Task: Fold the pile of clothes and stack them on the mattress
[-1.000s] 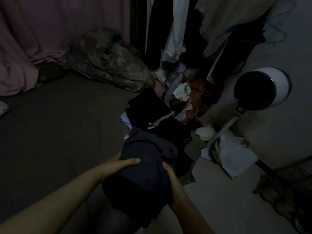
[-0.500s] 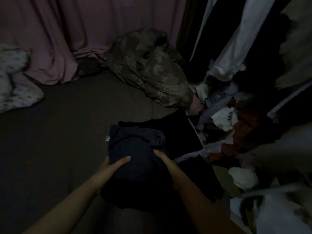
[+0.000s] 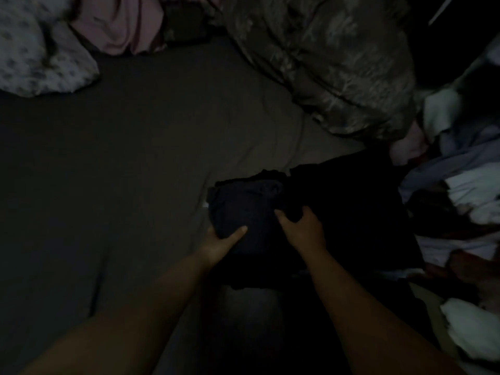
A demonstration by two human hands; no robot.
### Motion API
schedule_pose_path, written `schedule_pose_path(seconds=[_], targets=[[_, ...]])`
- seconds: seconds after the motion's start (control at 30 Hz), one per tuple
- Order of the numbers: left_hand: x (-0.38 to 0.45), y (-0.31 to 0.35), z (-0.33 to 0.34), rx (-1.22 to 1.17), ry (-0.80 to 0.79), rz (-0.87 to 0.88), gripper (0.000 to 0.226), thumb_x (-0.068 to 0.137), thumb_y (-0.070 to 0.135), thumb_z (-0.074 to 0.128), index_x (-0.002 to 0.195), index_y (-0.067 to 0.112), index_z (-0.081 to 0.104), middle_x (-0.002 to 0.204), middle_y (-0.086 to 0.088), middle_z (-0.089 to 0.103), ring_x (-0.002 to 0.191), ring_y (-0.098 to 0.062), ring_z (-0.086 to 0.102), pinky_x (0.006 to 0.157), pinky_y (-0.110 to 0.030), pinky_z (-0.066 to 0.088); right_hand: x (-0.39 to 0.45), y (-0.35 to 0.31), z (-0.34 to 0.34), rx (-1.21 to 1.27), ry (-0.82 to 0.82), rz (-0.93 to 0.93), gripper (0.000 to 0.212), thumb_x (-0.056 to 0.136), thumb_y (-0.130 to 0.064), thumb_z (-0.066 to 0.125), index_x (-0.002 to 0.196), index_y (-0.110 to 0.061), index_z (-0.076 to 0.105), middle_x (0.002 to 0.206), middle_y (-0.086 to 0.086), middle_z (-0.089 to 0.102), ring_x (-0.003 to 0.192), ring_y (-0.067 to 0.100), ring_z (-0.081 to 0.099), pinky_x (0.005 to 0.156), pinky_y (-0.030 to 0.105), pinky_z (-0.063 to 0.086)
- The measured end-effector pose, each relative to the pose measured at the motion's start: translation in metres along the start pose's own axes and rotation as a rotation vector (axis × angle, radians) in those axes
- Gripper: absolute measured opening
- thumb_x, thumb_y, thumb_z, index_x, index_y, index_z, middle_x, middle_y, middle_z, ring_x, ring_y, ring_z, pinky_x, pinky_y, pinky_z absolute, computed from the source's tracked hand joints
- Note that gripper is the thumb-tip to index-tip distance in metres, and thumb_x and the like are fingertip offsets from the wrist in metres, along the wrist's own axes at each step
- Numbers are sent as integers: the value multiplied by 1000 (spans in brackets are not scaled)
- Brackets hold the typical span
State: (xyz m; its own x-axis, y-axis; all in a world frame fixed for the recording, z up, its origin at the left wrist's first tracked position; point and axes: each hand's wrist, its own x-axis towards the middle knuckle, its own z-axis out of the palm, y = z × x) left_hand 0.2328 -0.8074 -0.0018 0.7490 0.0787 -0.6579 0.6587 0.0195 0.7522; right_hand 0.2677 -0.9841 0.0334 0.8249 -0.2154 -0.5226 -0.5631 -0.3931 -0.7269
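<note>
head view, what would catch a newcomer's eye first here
Both hands, left hand and right hand, hold a dark folded garment at centre on the grey mattress. A bunched floral blanket fills the upper right, and a jumbled clothes pile runs down the right edge.

Both hands are holding a folded dark garment (image 3: 243, 209) on the mattress (image 3: 121, 185): the left hand (image 3: 219, 244) is gripping its near-left edge, the right hand (image 3: 303, 228) pinching fabric (very dim light). A clothes pile (image 3: 460, 185) is lying right.
</note>
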Motion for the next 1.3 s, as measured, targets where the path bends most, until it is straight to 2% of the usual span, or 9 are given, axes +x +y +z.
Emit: schedule_pose_path(seconds=[0.13, 0.27, 0.43, 0.57, 0.8, 0.9, 1.0, 1.07, 1.3], targets=[[9, -12, 0, 392, 240, 126, 116, 56, 85, 58, 149, 36, 8, 154, 1, 26, 136, -20, 35, 110, -39, 34, -8, 14, 27, -92, 190, -186, 67, 90, -47, 54, 144, -16, 28, 138, 8, 49, 117, 25, 53, 94, 37, 48], [-15, 9, 17, 768, 429, 327, 112, 55, 90, 31, 145, 41, -14, 159, -2, -6, 146, -22, -3, 117, -49, 6, -12, 3, 4, -24, 241, -301, 61, 94, -40, 50, 146, -22, 24, 142, 5, 44, 124, 22, 48, 100, 33, 42], [-10, 30, 45, 1055, 427, 675, 79, 82, 78, 18, 149, 39, 5, 158, -6, -9, 144, -24, -13, 114, -58, -1, 6, 4, -26, -489, 487, -459, 64, 92, -28, 55, 147, -12, 27, 141, 19, 40, 128, 36, 40, 103, 43, 34], [13, 5, 59, 1128, 154, 373, 75, 72, 87, 10, 132, 57, -24, 147, 7, -40, 139, -20, -30, 112, -63, 2, 27, 34, -19, -870, 301, -593, 62, 92, -57, 31, 144, -24, 37, 151, 11, 33, 141, 35, 21, 114, 56, 10], [23, 9, 61, 1223, 146, 264, 76, 80, 79, 23, 129, 57, -29, 149, 5, -38, 141, -25, -26, 110, -63, 12, 43, 38, -12, -1046, 176, -503, 83, 88, -71, 4, 138, -21, 48, 148, 14, 38, 139, 39, 27, 110, 57, 6], [21, 17, 63, 1249, 121, 216, 76, 82, 77, 24, 133, 55, -28, 149, 4, -38, 141, -26, -27, 110, -65, 11, 40, 30, -16, -1091, 97, -485, 93, 80, -72, -14, 147, -25, 29, 156, 12, 20, 144, 38, 11, 111, 58, -2], [16, 23, 60, 1248, 92, 183, 76, 82, 77, 23, 135, 54, -26, 149, 3, -38, 141, -26, -26, 110, -65, 8, 33, 24, -31, -1003, 173, -479, 75, 90, -67, 4, 144, -26, 37, 152, 12, 30, 141, 39, 23, 108, 63, 16], [11, 27, 61, 1272, 95, 164, 75, 83, 76, 21, 137, 51, -25, 150, 1, -36, 142, -27, -24, 111, -65, 5, 30, 30, -50, -979, 256, -424, 65, 92, -62, 20, 147, -29, 28, 157, 10, 20, 144, 38, 12, 108, 66, 7], [-18, 40, 77, 1380, -4, 49, 77, 92, 64, 29, 141, 42, -26, 149, -8, -37, 140, -34, -24, 112, -63, 4, 20, 33, -88, -1137, -75, -284, 74, 93, -63, 24, 148, -33, -15, 155, 4, -27, 143, 35, -17, 111, 64, 5]])
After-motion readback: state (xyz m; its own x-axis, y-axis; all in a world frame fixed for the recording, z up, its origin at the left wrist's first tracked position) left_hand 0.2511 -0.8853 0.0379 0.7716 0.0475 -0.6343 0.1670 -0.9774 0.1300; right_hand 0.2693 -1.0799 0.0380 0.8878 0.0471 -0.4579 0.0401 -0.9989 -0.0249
